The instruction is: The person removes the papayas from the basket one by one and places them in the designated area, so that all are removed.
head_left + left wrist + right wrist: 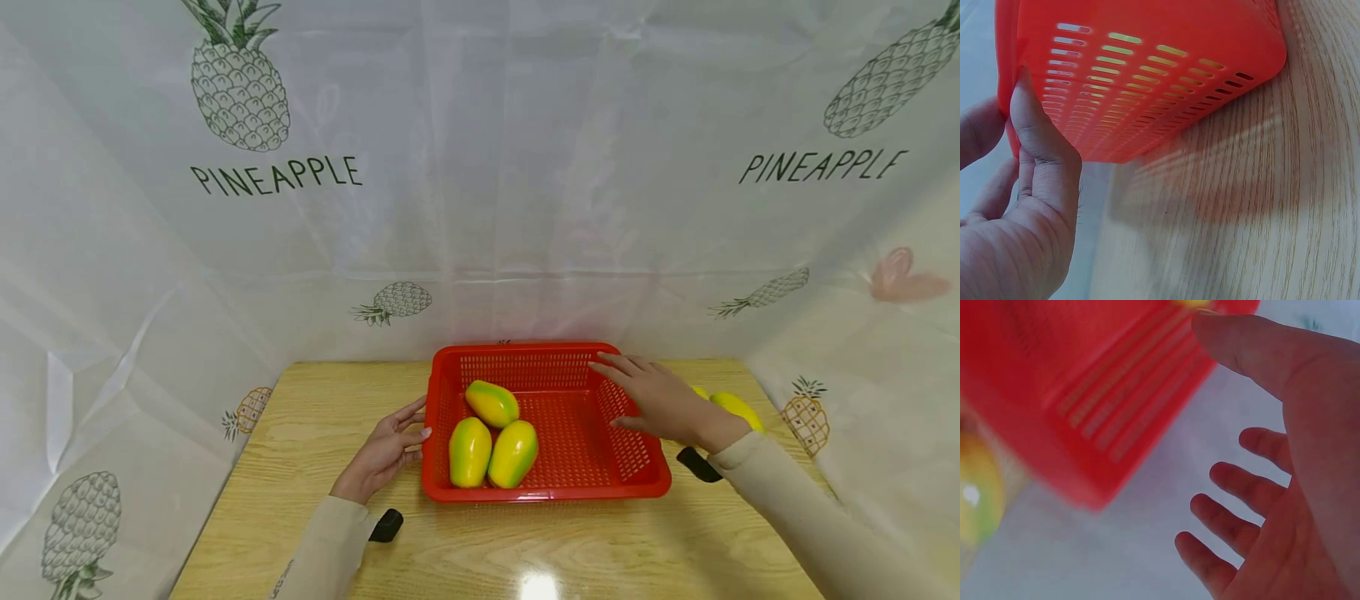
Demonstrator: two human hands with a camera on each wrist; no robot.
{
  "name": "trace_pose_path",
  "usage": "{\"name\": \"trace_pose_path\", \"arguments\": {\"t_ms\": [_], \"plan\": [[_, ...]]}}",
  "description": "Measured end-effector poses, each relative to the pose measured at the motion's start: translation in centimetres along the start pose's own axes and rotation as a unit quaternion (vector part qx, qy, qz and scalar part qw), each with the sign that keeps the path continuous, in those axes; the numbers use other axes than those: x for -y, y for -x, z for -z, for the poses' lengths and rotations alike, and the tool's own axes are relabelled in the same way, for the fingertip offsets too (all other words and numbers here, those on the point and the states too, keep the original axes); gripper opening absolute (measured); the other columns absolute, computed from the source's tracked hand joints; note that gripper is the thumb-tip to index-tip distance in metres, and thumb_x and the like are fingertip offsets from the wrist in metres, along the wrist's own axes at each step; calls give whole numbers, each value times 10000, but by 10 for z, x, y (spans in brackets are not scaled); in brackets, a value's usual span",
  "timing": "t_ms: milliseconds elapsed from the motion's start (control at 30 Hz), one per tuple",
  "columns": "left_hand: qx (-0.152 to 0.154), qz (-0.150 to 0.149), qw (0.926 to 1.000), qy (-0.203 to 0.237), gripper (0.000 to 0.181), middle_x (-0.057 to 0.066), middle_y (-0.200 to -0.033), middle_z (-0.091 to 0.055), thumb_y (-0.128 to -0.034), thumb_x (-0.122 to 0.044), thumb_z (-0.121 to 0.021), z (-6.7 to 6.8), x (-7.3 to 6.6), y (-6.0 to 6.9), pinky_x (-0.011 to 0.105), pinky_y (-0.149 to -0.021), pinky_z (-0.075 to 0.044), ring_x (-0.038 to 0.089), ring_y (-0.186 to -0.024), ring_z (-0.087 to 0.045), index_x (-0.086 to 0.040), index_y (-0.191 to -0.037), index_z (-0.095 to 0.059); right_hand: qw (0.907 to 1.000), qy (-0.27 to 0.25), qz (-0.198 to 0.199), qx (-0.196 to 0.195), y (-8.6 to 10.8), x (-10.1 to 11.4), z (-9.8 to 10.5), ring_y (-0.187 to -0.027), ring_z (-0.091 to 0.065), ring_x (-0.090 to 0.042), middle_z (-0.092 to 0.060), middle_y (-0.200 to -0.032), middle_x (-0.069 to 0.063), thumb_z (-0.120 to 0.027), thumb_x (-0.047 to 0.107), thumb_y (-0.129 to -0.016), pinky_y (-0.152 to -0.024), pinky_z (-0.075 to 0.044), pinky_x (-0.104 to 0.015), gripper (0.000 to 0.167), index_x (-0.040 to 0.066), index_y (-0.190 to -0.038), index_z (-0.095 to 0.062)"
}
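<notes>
A red basket (pixel 555 495) stands on the table with three yellow-green mangoes in its left half, one mango (pixel 492 404) lying behind the other two. At the basket's left rim, my left hand (pixel 382 454) pinches the edge; the left wrist view has the thumb and fingers of that hand (pixel 1029 206) at the rim of the basket (pixel 1179 37). Over the basket's right end hovers my right hand (pixel 667 402), fingers spread and holding nothing. In the right wrist view the fingers of this hand (pixel 1272 469) are apart from the blurred basket (pixel 1085 456).
Beyond the right wrist, more yellow fruit (pixel 737 410) lies on the wooden table (pixel 300 433), partly hidden by the arm. One blurred fruit (pixel 979 490) shows beside the basket in the right wrist view. A white pineapple-print sheet (pixel 525 208) hangs behind and at both sides.
</notes>
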State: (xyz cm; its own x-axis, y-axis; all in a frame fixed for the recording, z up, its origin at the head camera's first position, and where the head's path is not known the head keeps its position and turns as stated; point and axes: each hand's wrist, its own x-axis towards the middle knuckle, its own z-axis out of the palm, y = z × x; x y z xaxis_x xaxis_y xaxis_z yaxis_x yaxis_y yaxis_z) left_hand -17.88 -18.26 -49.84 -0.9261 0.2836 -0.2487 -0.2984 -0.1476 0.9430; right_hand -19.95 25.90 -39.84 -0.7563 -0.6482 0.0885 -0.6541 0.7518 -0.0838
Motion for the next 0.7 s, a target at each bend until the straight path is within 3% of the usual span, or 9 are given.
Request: {"name": "trace_pose_path", "arguments": {"t_ms": [300, 700], "plan": [[-69, 13, 10000, 53, 687, 163, -1403, -478, -1053, 39, -576, 1, 1, 0, 216, -696, -559, 85, -818, -603, -80, -1673, -304, 9992, 1, 277, 302, -29, 42, -16, -1397, -488, -452, -477, -1579, -213, -882, 332, -878, -1095, -447, -670, 894, 32, -1591, -434], [-92, 63, 9999, 24, 684, 152, -1413, -478, -1056, 45, -565, 0, 1, -1, 226, -707, -560, 96, -817, -607, -98, -1674, -311, 9946, 305, 601, 793, -50, 71, -34, -1378, -532, -423, -516, -1545, -197, -865, 427, -880, -1105, -475, -601, 861, 42, -1554, -492]]}}
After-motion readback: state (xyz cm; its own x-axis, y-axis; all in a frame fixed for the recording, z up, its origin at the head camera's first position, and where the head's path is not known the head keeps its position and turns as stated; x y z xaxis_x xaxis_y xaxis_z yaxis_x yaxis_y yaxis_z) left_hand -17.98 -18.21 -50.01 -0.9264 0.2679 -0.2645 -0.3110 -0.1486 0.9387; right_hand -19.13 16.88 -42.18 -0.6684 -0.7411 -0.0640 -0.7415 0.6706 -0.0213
